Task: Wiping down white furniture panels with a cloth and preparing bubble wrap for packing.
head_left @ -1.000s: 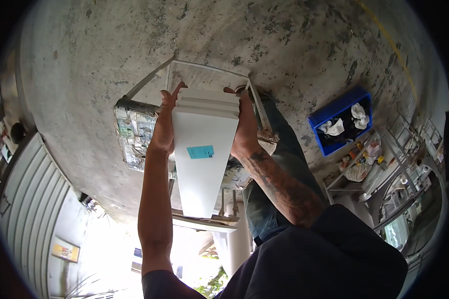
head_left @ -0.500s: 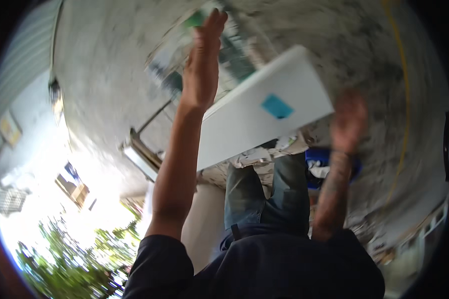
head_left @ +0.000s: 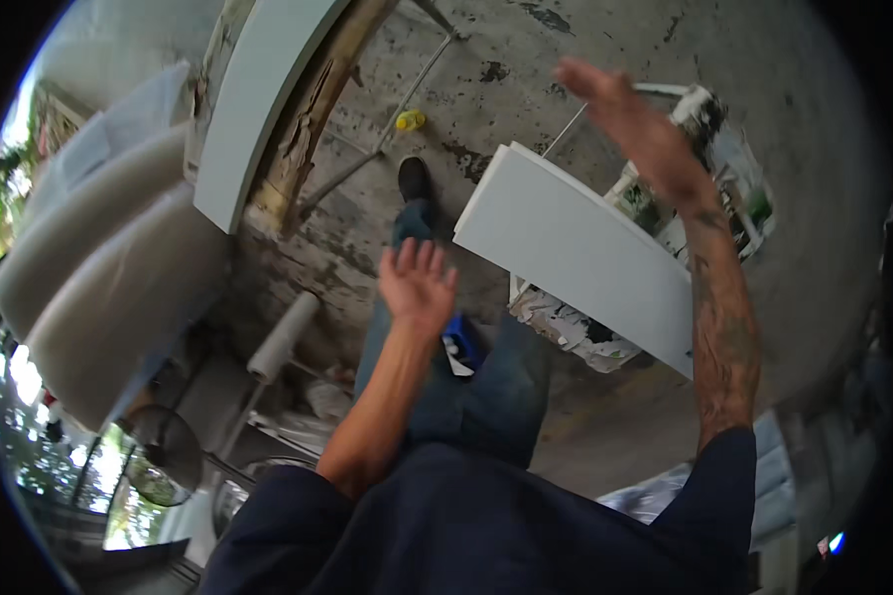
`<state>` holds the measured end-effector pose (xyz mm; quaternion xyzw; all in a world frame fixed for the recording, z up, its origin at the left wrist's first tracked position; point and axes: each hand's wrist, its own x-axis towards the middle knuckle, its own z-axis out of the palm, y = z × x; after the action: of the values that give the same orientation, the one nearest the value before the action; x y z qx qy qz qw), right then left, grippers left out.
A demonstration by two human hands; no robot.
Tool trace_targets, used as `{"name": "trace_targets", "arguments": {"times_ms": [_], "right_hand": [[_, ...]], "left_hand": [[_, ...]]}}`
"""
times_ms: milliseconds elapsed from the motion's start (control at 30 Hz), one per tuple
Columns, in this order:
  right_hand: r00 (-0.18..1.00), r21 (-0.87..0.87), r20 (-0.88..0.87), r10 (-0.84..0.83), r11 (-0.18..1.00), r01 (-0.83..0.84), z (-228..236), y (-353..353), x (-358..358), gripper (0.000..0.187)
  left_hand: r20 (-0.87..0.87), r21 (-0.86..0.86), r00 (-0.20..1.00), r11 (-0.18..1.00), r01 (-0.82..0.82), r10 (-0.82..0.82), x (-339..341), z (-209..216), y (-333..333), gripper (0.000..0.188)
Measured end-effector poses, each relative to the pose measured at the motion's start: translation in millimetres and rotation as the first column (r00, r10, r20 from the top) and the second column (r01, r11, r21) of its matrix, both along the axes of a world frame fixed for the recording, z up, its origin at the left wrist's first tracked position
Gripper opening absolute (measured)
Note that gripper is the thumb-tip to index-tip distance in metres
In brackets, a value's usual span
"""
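Observation:
My left hand (head_left: 419,288) is held above my leg with its palm turned up and fingers spread, nothing in it. To the right, my right hand (head_left: 640,134) is raised with fingers stretched out, also bare. Below and beside that hand lies a white board (head_left: 575,253), with another edge showing under it at the far left corner. It rests on a stand whose top is partly hidden; crumpled, paint-stained material (head_left: 575,327) hangs along its near side. My right forearm covers the board's right end. Neither hand appears to grip anything.
At upper left, another white board (head_left: 268,99) lies along a worn wooden beam (head_left: 318,109) on metal legs. Large rolls of pale foam sheet (head_left: 119,268) stand at the left, above a fan (head_left: 164,446). A blue bin (head_left: 463,342) and a yellow object (head_left: 410,120) are on the floor.
My view has swung left, so the white board has shifted from the middle to the right. The second board and foam rolls have come into view. Both hands stay off the boards.

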<state>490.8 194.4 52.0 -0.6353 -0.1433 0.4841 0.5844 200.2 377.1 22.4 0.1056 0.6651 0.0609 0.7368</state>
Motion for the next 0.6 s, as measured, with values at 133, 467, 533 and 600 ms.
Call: {"name": "trace_targets", "arguments": {"times_ms": [133,467,533,600], "right_hand": [[0.917,-0.398,-0.311,0.251,0.842,-0.365,-77,59,-16,0.096],[0.853,-0.472,-0.512,0.100,0.797,-0.377,-62,69,-45,0.096],[0.844,-0.448,-0.526,0.101,0.811,-0.376,-64,71,-45,0.094],[0.833,-0.439,-0.549,0.069,0.824,-0.358,-66,68,-44,0.090]], "left_hand": [[0.313,-0.264,0.942,0.964,-0.037,0.122,9,-54,-57,0.076],[0.093,-0.366,0.888,0.845,-0.391,0.451,83,-1,-47,0.067],[0.130,-0.459,0.863,0.801,-0.383,0.487,84,4,-37,0.068],[0.149,-0.461,0.857,0.801,-0.381,0.493,86,8,-37,0.069]]}}
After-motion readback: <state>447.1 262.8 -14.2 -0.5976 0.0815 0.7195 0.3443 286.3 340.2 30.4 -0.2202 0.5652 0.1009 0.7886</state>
